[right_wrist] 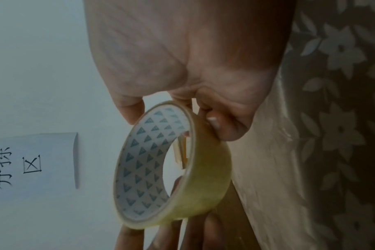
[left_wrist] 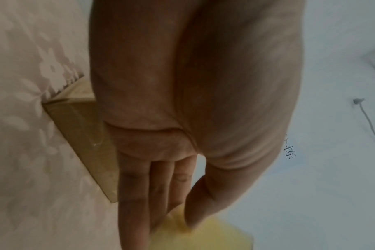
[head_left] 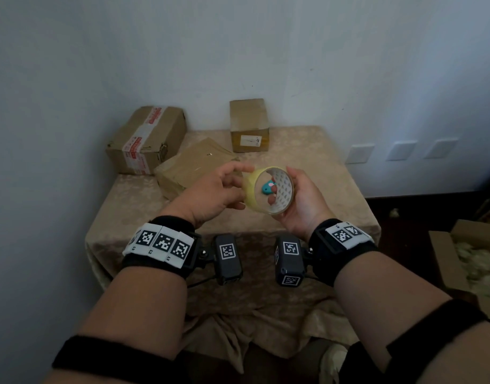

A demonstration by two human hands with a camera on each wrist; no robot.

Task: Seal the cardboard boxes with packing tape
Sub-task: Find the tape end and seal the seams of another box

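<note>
My right hand grips the tape roll above the table's middle; my left hand's straight fingertips touch its outer face. Three cardboard boxes sit toward the table's far-left corner.

glossy yellowish plastic tape roll with a matt printed paper core; matt brown cardboard boxes, one under shiny clear tape; the tablecloth is satiny, floral-woven beige cloth.

Three boxes sit behind the tape roll on the table.
</note>
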